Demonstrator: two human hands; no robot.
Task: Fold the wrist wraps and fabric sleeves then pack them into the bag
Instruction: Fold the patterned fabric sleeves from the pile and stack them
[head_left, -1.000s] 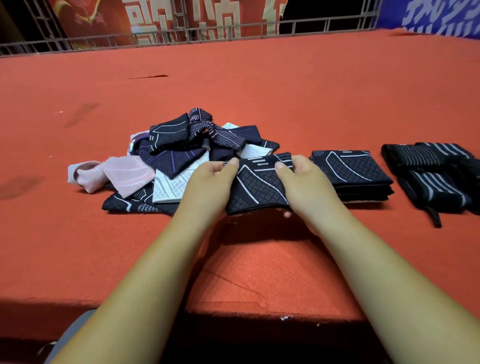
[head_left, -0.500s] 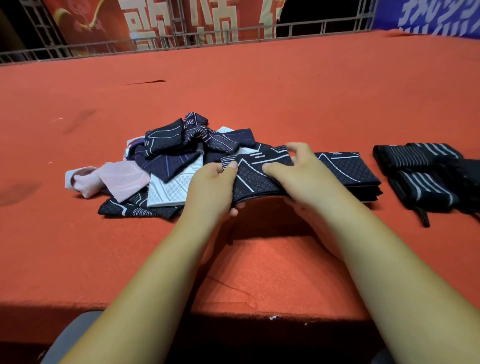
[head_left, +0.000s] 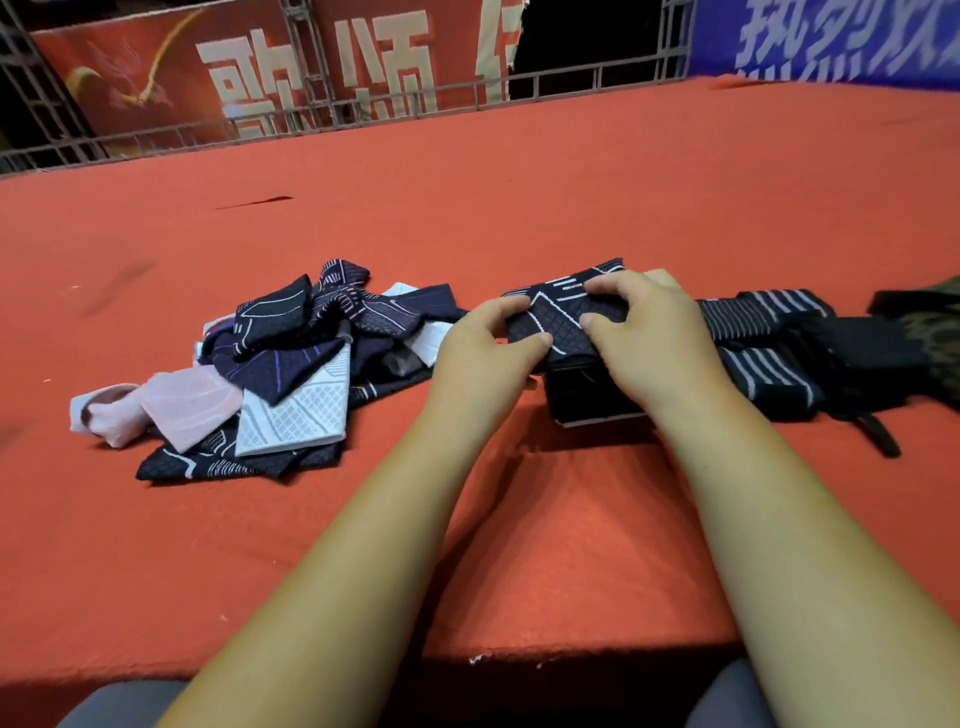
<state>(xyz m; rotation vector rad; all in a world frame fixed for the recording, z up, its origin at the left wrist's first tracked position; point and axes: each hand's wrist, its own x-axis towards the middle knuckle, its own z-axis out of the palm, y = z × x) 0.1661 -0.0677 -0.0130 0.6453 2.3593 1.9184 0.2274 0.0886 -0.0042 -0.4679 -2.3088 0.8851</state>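
Observation:
A folded navy sleeve (head_left: 563, 312) with white lines lies on top of a stack of folded sleeves (head_left: 587, 400). My left hand (head_left: 480, 353) pinches its left edge. My right hand (head_left: 649, 332) grips its right side with curled fingers, hiding much of the stack. To the left lies a loose pile of sleeves (head_left: 291, 364) in navy, white and pink. To the right sit dark wrist wraps (head_left: 763, 338) with white stripes.
All of it rests on a red carpeted platform (head_left: 519, 197) whose front edge is near my body. A dark patterned fabric item (head_left: 930, 322) shows at the far right edge. A metal railing (head_left: 311, 119) and banners stand at the back.
Both hands have carried the folded navy sleeve to the right, from in front of the pile onto the stack of folded sleeves.

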